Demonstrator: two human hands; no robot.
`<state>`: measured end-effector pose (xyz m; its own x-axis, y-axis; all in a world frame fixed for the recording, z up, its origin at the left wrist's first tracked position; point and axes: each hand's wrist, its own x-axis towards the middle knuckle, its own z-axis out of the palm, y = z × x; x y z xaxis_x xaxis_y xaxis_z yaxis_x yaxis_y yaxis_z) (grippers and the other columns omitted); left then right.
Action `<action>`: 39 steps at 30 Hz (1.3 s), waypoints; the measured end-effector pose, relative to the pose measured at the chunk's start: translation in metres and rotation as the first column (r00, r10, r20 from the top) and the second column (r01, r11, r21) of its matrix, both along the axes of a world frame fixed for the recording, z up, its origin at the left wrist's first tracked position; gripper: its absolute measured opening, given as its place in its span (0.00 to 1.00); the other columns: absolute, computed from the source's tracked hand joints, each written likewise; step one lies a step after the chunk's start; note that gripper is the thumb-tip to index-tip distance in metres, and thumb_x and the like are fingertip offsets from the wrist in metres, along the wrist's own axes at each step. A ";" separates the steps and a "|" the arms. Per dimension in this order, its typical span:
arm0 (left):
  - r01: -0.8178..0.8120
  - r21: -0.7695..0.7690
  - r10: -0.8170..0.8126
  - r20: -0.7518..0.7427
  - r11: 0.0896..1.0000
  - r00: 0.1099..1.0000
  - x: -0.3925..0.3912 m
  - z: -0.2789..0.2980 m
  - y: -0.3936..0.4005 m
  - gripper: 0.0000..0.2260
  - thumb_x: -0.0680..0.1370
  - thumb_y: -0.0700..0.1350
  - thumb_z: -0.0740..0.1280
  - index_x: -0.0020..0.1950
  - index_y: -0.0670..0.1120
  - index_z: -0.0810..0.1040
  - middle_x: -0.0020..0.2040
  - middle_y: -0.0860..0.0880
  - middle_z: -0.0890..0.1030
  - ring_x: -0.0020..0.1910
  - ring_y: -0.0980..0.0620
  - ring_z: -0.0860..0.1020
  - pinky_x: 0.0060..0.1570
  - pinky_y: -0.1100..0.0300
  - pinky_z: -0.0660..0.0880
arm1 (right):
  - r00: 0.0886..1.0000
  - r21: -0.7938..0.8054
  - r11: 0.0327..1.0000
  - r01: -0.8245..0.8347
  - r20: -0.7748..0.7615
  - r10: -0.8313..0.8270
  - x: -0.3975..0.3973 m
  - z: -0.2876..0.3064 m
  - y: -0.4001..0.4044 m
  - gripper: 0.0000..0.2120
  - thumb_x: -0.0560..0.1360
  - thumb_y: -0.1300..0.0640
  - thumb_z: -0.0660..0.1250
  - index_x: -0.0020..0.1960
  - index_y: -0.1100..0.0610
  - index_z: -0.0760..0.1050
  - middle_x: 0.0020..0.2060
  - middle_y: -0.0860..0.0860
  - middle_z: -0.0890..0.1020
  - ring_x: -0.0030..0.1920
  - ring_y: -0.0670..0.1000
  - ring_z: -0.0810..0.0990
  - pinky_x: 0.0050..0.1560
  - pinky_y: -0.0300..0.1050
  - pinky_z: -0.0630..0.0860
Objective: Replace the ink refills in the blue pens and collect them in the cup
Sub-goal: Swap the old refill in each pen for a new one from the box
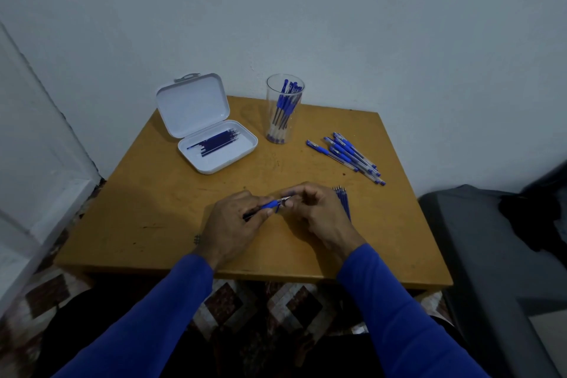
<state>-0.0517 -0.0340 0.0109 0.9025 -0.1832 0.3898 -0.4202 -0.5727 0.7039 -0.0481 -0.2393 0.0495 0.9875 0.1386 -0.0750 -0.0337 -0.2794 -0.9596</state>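
Item in hand: 1 blue ballpoint pen with a rubber sleeve (pixel 270 204), held low over the near middle of the yellow-brown wooden bench (pixel 171 193), tip end toward the right. Left hand (pixel 236 221): fingers curled round the barrel, a closed grip on the pen. Right hand (pixel 319 212): thumb and fingertips pinching the tip end, apparently the nose cone or refill; which one cannot be told. Both wrists hang just above the bench top, knuckles up, blue sleeves (pixel 153 316) angled inward. Risk: the small tip piece could slip from the pinch and roll off the bench edge; a refill pushed in crooked could bend. Just beyond the right hand, a bundle of loose dark refills (pixel 343 198), partly hidden. Further right, a heap of blue pens (pixel 346 153) lying on the bench. Behind, a clear plastic cup (pixel 283 132) standing upright with several pens inside. Left of the cup, an open white hinged case (pixel 214 163) holding more refills.
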 end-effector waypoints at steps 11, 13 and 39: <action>0.026 -0.017 -0.026 0.018 1.000 0.999 -0.001 0.000 0.000 0.11 0.78 0.48 0.72 0.61 0.52 0.84 0.41 0.60 0.78 0.41 0.57 0.77 0.38 0.69 0.70 | 0.999 -0.079 0.996 -0.034 0.024 0.036 0.004 0.002 0.000 0.06 0.78 0.56 0.71 0.54 0.49 0.82 0.45 0.48 0.82 0.39 0.40 0.77 0.42 0.41 0.74; 0.030 -0.020 -0.030 0.026 0.999 0.999 0.000 0.000 0.000 0.11 0.78 0.47 0.72 0.61 0.51 0.84 0.40 0.61 0.78 0.41 0.58 0.77 0.38 0.71 0.69 | 0.999 -0.072 0.997 -0.041 0.028 0.043 0.003 0.002 0.001 0.05 0.79 0.59 0.70 0.52 0.51 0.82 0.45 0.49 0.82 0.37 0.40 0.76 0.38 0.37 0.74; 0.035 -0.007 -0.035 0.020 0.999 0.999 0.000 0.000 0.001 0.11 0.79 0.48 0.71 0.62 0.53 0.84 0.40 0.60 0.77 0.40 0.59 0.76 0.37 0.72 0.67 | 0.998 -0.171 0.985 -0.016 0.050 0.025 0.007 0.005 0.008 0.12 0.80 0.48 0.68 0.49 0.56 0.83 0.40 0.48 0.83 0.38 0.39 0.79 0.40 0.34 0.73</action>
